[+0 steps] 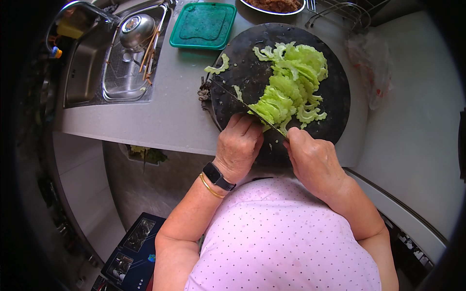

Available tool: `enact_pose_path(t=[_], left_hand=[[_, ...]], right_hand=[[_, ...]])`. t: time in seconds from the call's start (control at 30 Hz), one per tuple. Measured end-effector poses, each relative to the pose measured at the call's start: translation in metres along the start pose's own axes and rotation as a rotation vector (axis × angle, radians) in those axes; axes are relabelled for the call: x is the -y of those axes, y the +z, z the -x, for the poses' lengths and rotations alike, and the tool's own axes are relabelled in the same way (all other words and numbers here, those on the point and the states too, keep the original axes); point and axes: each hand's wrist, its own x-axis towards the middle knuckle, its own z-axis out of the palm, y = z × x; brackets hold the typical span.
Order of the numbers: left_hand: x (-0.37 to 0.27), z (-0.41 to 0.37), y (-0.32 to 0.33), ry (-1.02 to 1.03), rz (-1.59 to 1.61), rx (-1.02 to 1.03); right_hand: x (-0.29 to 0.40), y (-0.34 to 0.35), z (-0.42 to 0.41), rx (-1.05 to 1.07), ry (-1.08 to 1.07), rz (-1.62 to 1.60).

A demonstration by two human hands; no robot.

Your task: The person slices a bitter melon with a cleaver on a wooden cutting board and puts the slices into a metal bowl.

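Observation:
A round dark chopping board (333, 105) lies on the counter, with a pile of thin light-green bitter gourd slices (291, 80) on it. My right hand (315, 156) is closed around the handle end of a knife (249, 109), whose blade slants up and left along the near side of the pile. Just left of the blade, my left hand (240, 142) rests on the board with bent fingers; a bit of green shows at its fingertips, but what they press or hold is mostly hidden. One curved slice (218, 65) lies at the board's left edge, and another small piece is beside the blade.
A green-lidded container (203, 25) stands left of the board. Beyond it are a steel sink (85, 74) and a drain basket (109, 87) holding a metal bowl (137, 32) and chopsticks. A dish of brown food (276, 5), a wire rack (342, 14) and a plastic bag (369, 69) lie behind and right.

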Motion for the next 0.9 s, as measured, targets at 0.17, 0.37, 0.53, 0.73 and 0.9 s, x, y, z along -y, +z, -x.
enact_pose_path(t=[0.17,0.37,0.53,0.73,0.9], left_hand=[[-0.004,0.001,-0.001,-0.011,0.020,-0.025],[-0.003,0.000,-0.008,0.013,0.002,0.027],[-0.002,0.000,-0.009,0.014,-0.027,0.064],[-0.002,0.000,-0.008,0.028,-0.024,0.033],[-0.003,0.000,-0.007,0.023,-0.017,0.014]], right_hand=[[-0.009,0.013,-0.002,0.052,0.053,0.034],[-0.006,0.006,-0.003,0.019,0.031,0.023],[0.001,0.002,0.000,-0.029,-0.009,-0.024],[0.006,-0.003,-0.001,-0.012,0.009,-0.017],[-0.002,0.010,-0.005,0.009,0.026,-0.013]])
